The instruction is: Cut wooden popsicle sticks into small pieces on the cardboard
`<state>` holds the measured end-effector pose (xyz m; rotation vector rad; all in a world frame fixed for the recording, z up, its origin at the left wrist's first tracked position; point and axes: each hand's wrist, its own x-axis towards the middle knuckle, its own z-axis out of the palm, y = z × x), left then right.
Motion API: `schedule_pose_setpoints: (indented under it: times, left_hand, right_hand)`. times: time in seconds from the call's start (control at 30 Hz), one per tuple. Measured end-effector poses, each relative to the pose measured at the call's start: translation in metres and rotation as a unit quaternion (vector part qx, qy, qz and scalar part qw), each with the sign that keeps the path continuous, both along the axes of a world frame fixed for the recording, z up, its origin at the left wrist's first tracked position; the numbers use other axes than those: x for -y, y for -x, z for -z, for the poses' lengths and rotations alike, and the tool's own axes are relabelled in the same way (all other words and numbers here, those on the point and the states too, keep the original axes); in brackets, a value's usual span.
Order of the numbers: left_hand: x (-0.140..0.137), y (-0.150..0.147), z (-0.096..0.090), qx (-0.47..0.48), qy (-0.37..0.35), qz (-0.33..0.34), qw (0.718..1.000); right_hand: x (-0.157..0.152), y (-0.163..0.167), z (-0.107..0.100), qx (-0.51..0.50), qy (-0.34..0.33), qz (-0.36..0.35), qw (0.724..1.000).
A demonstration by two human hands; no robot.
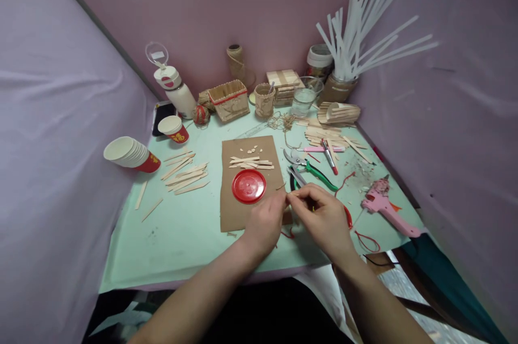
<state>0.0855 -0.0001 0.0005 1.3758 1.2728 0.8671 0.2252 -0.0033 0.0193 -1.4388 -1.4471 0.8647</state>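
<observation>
My left hand [265, 220] and my right hand [324, 220] meet over the right edge of a brown cardboard sheet [232, 220]. Both are closed, fingertips pinched together. A thin brownish end pokes out by the left fingertips, too small to name. On the cardboard, left of my hands, lies a round red lid [249, 186]. Behind it are several craft sticks [251, 163] and small pale wood bits [253, 150]. Just beyond my right hand rest green-handled pruning shears [318, 171] and a second cutting tool [297, 176], partly hidden. Red cord [288, 234] shows beneath my hands.
A pink glue gun [386, 208] lies at the right. Stacked paper cups [131, 154] and loose sticks [186, 179] are on the left. Along the back stand a white bottle [180, 96], a basket [229, 101], a glass of water [303, 101] and a holder of white glue sticks [352, 36].
</observation>
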Motion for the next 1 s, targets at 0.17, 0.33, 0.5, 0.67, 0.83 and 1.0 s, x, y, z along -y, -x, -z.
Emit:
schedule_pose_setpoints:
  times: [0.17,0.33,0.5,0.67,0.83,1.0]
  left_hand:
    - [-0.002,0.011,-0.026,0.154,0.148,0.051,0.976]
    - [-0.012,0.019,-0.028,0.230,0.342,0.139,0.900]
    - [-0.012,0.013,-0.019,0.199,0.339,0.142,0.909]
    - [-0.010,0.008,-0.012,0.186,0.285,0.106,0.934]
    - [-0.012,0.010,-0.003,0.218,0.275,0.040,0.936]
    - [-0.013,0.011,0.002,0.210,0.268,0.040,0.939]
  right_hand:
    - [-0.003,-0.016,-0.001,-0.123,0.135,-0.060,0.981]
    - [-0.004,-0.021,0.005,-0.169,0.184,-0.103,0.963]
    - [-0.003,-0.017,0.010,-0.163,0.183,-0.100,0.964]
    - [0.003,-0.026,0.013,-0.060,0.123,-0.077,0.988]
    - [0.017,-0.051,0.027,0.286,0.059,-0.009,0.956]
    - [0.020,-0.055,0.045,0.424,0.077,0.006,0.902]
